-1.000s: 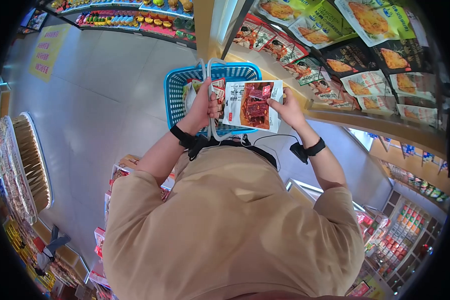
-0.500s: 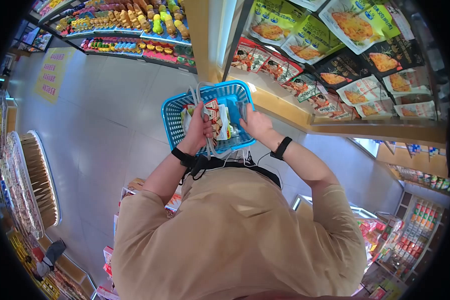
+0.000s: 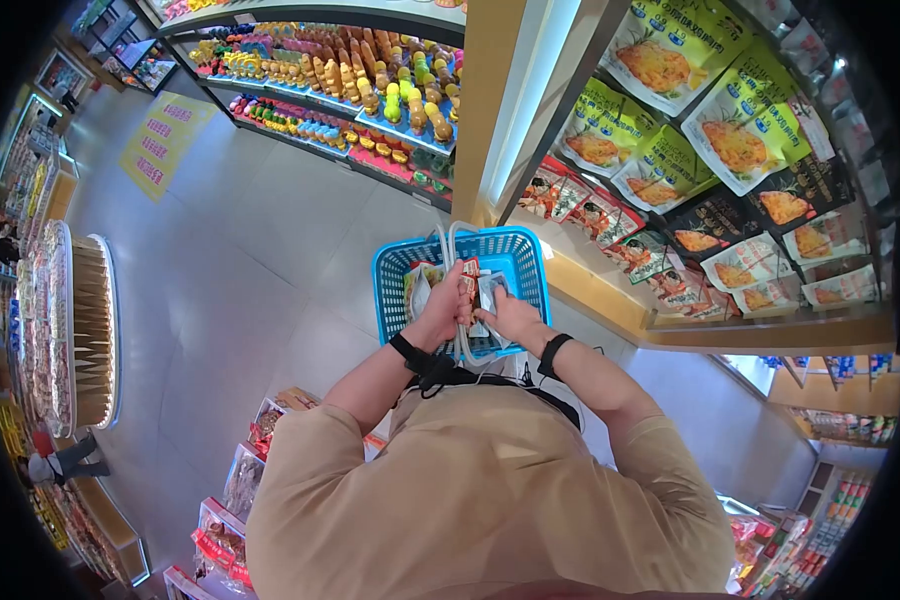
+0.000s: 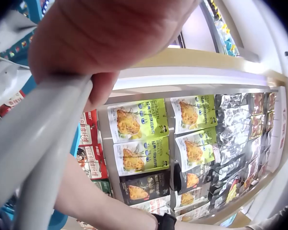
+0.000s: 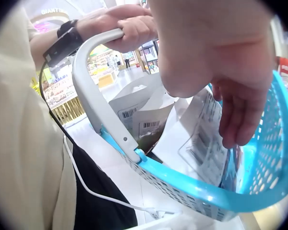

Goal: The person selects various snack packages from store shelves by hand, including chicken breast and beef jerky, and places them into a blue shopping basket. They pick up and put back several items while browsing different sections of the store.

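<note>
My left hand (image 3: 444, 314) grips the pale grey handles (image 3: 453, 250) of a blue basket (image 3: 537, 287) in the head view. Inside the basket is my right hand (image 3: 518, 320), against a whitish pack (image 3: 489, 288) near the middle. The right wrist view shows the fingers (image 5: 237, 117) of that hand hanging loosely extended beside a white pack (image 5: 182, 148); its thumb is hidden there. More packs (image 5: 146, 123) stand on edge beside it, under the handle. Thick and close, my left hand (image 4: 101, 38) covers the handle (image 4: 53, 129) in the left wrist view.
At the right is a shelf (image 3: 590, 295) with green chicken packs (image 3: 740, 135) and darker packs. Toy-like figures fill a shelf (image 3: 410, 115) ahead. A round-ended display (image 3: 60, 330) stands on the left beside grey floor (image 3: 240, 250). Boxed goods (image 3: 223, 540) are near my left elbow.
The large white pack with the reddish picture went from my right hand's raised hold down into the basket. That hand then moved from the basket's right side toward its middle. My left hand kept its grip.
</note>
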A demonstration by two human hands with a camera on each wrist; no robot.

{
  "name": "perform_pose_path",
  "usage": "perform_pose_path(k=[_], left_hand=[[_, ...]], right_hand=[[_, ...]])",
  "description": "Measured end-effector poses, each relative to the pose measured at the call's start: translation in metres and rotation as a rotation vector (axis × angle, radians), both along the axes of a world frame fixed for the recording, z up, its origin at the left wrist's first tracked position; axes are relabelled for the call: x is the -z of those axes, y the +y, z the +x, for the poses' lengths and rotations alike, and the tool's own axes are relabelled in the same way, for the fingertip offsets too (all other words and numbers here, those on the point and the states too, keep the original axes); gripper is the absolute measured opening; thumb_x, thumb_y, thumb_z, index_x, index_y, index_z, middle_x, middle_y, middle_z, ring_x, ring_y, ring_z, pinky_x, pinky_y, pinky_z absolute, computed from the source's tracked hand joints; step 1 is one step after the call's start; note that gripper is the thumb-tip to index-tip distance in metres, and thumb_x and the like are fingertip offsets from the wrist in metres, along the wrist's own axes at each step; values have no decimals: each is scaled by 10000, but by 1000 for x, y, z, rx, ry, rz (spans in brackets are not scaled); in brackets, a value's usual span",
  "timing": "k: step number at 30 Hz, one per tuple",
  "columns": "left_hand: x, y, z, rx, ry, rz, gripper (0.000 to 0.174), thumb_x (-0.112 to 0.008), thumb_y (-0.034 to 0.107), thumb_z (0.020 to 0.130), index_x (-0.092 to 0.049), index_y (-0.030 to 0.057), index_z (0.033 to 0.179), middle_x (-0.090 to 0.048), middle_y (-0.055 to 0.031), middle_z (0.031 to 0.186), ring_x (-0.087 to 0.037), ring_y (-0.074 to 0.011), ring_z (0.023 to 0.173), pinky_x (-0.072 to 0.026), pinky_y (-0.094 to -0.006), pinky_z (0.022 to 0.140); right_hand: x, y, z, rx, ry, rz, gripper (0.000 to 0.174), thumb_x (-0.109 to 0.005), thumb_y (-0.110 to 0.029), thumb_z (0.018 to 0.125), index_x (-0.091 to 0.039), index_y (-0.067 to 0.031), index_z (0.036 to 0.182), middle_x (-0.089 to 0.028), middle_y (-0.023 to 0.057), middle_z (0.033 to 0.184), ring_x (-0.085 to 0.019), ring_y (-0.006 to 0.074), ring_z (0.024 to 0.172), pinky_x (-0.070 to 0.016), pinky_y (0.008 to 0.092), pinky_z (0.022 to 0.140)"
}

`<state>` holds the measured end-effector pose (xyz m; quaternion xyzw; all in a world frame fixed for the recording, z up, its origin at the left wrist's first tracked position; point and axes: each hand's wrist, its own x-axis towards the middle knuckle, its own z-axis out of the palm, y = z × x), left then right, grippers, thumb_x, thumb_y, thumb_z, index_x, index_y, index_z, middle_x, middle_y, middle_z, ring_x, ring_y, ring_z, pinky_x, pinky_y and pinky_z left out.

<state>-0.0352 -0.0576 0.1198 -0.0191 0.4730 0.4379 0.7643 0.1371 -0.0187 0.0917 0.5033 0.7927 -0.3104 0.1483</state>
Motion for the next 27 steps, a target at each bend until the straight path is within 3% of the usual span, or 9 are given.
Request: perform_pose_path(k=[2,6,10,14,18,21,24,25,27], left_hand=[[2,0,-8,-12,26,25,529,-497,623,934,-366,189,660,-228,75,501,-211,-81,410,-198,-249,402],[0,0,-18,-43,43,29,525,-496,621,935,-393,174,679,-260,70,490,-265,-88,389,-255,-249,391],[2,-3,-34,-90,95,75,500,-511,590,941,-421,162,699,-311,58,486,-306,-81,387,-281,-251,393],[14,0,-60,-162,139,41,438,-505,486,982,-494,125,734,-379,46,511,-331,-80,389,-299,-256,389],[32,-1,-88,-148,249,36,336,-477,362,1011,-559,82,846,-461,36,595,-348,-74,433,-313,-247,412],[45,-2,-106,-218,291,-1,270,-468,312,1014,-499,89,864,-600,-50,700,-367,-83,440,-332,-245,414],[60,-5,-122,-317,332,-88,277,-487,306,1006,-459,109,813,-642,-98,729,-390,-93,435,-348,-253,408],[75,-6,-135,-318,315,-117,285,-487,313,1003,-451,122,794,-617,-69,673,-405,-102,437,-353,-259,406],[100,-13,-154,-387,300,-167,298,-476,327,987,-439,147,753,-441,27,552,-388,-110,435,-344,-257,413]], right_hand=[[-6,5,-5,-14,11,-18,721,-541,-587,897,-377,-19,1310,-651,279,1048,-657,430,969,-537,497,805],[1,19,0,-8,222,104,650,-608,-474,886,-396,-41,1323,-645,267,1085,-646,409,1006,-530,500,811],[-59,24,21,123,259,117,560,-629,-426,879,-473,-37,1250,-666,207,1029,-661,375,922,-527,457,783],[-68,28,92,370,335,211,504,-622,-433,888,-527,-34,1182,-690,159,912,-674,339,866,-528,437,766],[-46,24,181,663,254,253,521,-630,-440,880,-542,-14,1167,-696,165,903,-678,326,875,-529,423,769],[-17,9,243,841,254,353,500,-651,-427,869,-563,-7,1125,-690,162,872,-678,315,845,-526,411,748],[11,-1,283,992,382,412,419,-693,-358,864,-574,-2,1049,-644,98,727,-651,203,664,-513,341,626],[9,-3,286,1040,456,399,377,-706,-314,864,-571,-5,1034,-618,66,691,-621,155,611,-497,310,588],[1,-12,286,997,484,481,371,-711,-306,862,-571,-5,1028,-624,62,710,-616,151,625,-497,308,598]])
